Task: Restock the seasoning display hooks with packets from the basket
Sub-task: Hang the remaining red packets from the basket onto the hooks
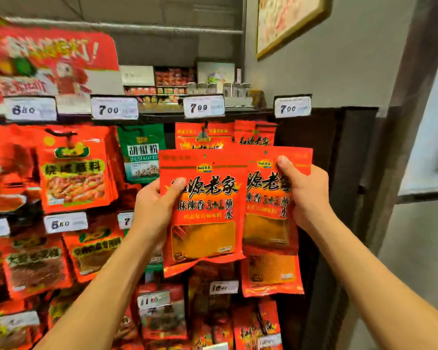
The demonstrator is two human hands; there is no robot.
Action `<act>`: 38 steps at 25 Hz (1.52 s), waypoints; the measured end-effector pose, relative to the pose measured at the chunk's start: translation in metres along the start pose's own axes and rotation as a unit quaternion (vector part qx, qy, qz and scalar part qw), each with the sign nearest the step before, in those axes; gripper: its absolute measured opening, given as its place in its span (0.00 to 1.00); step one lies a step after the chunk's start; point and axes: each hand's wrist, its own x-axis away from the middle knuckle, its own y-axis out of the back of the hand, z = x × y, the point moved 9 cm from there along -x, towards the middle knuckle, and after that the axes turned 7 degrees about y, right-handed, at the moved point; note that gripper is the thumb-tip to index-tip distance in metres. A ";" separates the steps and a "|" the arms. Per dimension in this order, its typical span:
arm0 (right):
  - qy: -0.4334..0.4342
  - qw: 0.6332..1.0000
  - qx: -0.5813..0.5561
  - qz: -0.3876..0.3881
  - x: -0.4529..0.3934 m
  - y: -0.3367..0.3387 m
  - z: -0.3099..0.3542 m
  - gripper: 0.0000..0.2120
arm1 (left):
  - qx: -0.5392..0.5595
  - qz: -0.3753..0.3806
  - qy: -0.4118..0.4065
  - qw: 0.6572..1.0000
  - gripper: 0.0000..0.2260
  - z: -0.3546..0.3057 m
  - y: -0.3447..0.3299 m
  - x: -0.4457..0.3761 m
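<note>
Nearest us, our left hand (pixel 159 205) grips one red seasoning packet (pixel 204 210) by its left edge, thumb across the front. Our right hand (pixel 305 195) clasps a second matching packet (pixel 268 223), which the first overlaps. Both packets are held up before the display, just below identical packets on the hook (pixel 204 136) under the 7.88 price tag (pixel 204 106). We judge the hanging step is in hand: next, each packet's top hole must meet that hook. The basket is out of view.
</note>
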 end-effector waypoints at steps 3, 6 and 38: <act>-0.014 1.000 0.011 -0.011 -0.048 0.014 -0.007 0.06 | -0.014 -0.002 -0.008 1.000 0.04 0.000 -0.033 -0.022; -0.027 1.000 -0.006 -0.012 -0.086 0.019 -0.009 0.05 | -0.025 -0.001 -0.017 1.000 0.06 -0.002 -0.061 -0.039; -0.052 0.987 0.135 -0.073 -0.190 0.009 -0.067 0.09 | -0.059 -0.047 -0.042 0.996 0.02 -0.014 -0.101 -0.062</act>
